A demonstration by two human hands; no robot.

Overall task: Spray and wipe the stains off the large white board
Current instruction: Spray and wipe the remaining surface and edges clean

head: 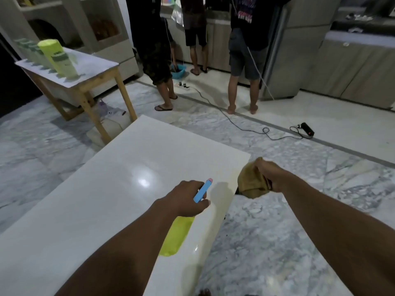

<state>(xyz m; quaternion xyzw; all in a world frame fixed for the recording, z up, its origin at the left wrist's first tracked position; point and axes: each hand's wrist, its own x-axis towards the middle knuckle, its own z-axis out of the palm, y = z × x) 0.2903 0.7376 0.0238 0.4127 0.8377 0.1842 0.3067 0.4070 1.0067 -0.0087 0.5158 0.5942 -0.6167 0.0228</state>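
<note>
The large white board [119, 189] lies flat and fills the lower left, glossy with a light glare near its middle. My left hand [186, 198] hovers over the board's right side, gripping a spray bottle [176, 236] with a yellow-green body and a blue nozzle that points up and right. My right hand [271, 176] is off the board's right edge, closed on a bunched brown cloth [252, 182] that hangs at that edge. A faint yellowish smear shows on the board next to the cloth.
A wooden table [85, 82] with a yellow-green bottle [57, 58] stands at the far left. Three people stand at the counter beyond, one by a blue basin [178, 71]. A black cable with a power strip [307, 129] runs across the marble floor [299, 210].
</note>
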